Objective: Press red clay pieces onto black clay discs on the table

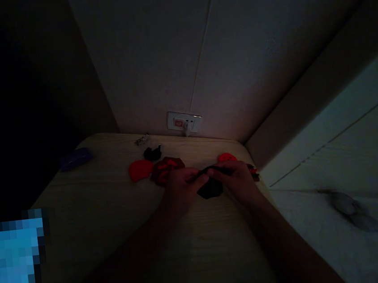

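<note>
Both hands pinch a thin, dark, flexible piece (pixel 210 188) whose lower part hangs or lies below the fingertips. Dim light hides its material. My left hand (pixel 182 187) grips its left end, thumb and fingers together. At the other end, my right hand (pixel 238 180) is closed on the edge. Left of my left hand lies a dark red piece (pixel 167 165) with brighter red marks, partly covered by the hand. Touching it is a plain red rounded piece (pixel 140 170). A red round piece with dark marks (pixel 226 157) shows behind my right hand.
A wooden tabletop (pixel 116 221) meets the wall. On it are a small black shape (pixel 152 153), a crumpled greyish bit (pixel 142 139) and a purple packet (pixel 75 158) near the left edge. A wall socket (pixel 185 122) holds a plug. A red-and-black piece (pixel 253 171) lies at the right edge.
</note>
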The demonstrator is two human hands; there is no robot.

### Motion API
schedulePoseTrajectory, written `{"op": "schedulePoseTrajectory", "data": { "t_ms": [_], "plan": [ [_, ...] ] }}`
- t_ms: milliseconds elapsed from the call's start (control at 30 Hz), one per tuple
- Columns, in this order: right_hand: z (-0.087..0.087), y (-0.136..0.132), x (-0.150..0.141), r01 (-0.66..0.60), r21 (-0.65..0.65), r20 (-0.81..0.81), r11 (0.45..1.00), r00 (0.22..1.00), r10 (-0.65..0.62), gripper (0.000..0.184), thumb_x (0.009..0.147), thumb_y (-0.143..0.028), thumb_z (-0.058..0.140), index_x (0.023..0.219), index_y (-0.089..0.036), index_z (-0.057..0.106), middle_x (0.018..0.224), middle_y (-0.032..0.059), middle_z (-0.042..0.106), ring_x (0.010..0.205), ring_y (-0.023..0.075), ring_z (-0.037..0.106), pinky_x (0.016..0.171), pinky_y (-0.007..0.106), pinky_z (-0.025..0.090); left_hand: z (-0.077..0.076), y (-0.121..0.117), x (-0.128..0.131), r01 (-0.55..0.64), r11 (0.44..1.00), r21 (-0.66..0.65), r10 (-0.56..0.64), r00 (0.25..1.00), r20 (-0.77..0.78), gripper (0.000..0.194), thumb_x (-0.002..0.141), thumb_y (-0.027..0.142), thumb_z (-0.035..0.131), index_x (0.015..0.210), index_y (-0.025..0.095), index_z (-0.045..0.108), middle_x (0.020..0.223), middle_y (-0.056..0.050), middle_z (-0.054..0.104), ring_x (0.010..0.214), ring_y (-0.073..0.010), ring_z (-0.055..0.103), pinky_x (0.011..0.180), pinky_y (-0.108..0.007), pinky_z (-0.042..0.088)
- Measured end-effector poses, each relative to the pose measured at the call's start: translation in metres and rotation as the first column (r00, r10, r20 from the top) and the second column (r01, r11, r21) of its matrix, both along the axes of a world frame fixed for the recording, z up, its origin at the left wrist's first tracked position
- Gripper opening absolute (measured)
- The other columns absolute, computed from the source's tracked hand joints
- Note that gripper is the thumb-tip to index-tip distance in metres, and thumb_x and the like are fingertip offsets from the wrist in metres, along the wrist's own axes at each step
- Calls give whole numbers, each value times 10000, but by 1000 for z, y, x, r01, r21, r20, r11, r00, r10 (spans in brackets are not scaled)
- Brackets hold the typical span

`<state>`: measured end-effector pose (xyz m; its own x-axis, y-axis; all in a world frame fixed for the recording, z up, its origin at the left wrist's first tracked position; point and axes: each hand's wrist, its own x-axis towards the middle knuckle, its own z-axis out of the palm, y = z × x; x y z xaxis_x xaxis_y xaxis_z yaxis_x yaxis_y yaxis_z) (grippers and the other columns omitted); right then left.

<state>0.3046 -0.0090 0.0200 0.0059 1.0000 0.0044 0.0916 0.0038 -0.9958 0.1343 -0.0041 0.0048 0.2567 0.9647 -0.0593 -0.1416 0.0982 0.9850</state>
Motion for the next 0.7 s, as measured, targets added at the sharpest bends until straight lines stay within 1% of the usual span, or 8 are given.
{"op": "schedulePoseTrajectory", "data": {
  "t_ms": [100,167,267,400,533,600,700],
  "plan": [
    [0,0,1,2,1,-10,1000,1000,-2,271,632,-414,927,756,-199,819,722,22,767,622,145,653,613,275,533,0,-1,1,-6,1000,21,6,1000,-7,167,769,313,733,720,153,728,664,-24,720,600,-145,638,566,-246,470],
    [1,-1,0,-1,-6,-13,1000,1000,1,273,656,-423,914,768,-196,816,734,24,766,637,146,657,626,276,533,1,-1,1,-17,999,36,17,1000,2,174,774,324,733,730,156,731,683,-27,730,625,-151,650,590,-251,490],
    [1,-1,0,29,10,-1,1000,1000,-29,284,664,-427,910,813,-203,820,770,27,771,673,156,668,639,280,537,2,-1,-1,-36,998,58,36,999,-5,178,778,334,738,745,159,742,718,-36,750,668,-171,679,627,-267,521],
    [0,-1,0,74,32,-10,997,997,-74,267,649,-428,918,740,-200,812,684,15,740,592,134,616,552,255,482,1,-1,-1,-40,997,66,42,999,-23,170,777,327,739,773,158,756,739,-45,759,690,-184,695,636,-275,529],
    [0,0,-1,32,-2,-33,999,999,-32,275,653,-438,913,729,-194,812,666,10,732,569,123,597,538,247,469,-1,-1,0,-70,994,86,71,997,-10,195,795,352,734,822,162,769,777,-52,774,701,-184,700,635,-274,534],
    [1,0,-1,30,-3,-45,1000,999,-30,287,673,-460,895,748,-194,816,681,14,737,582,128,604,550,252,479,0,-1,-1,-88,990,107,93,995,-37,193,797,353,737,794,162,767,745,-45,765,676,-180,690,619,-271,527],
    [2,0,0,72,35,-20,997,997,-71,296,678,-472,887,712,-188,811,652,16,720,570,128,588,540,254,463,0,0,-2,-102,988,119,112,991,-77,180,794,334,737,750,160,756,698,-36,744,649,-176,676,596,-267,509]
  ]
}}
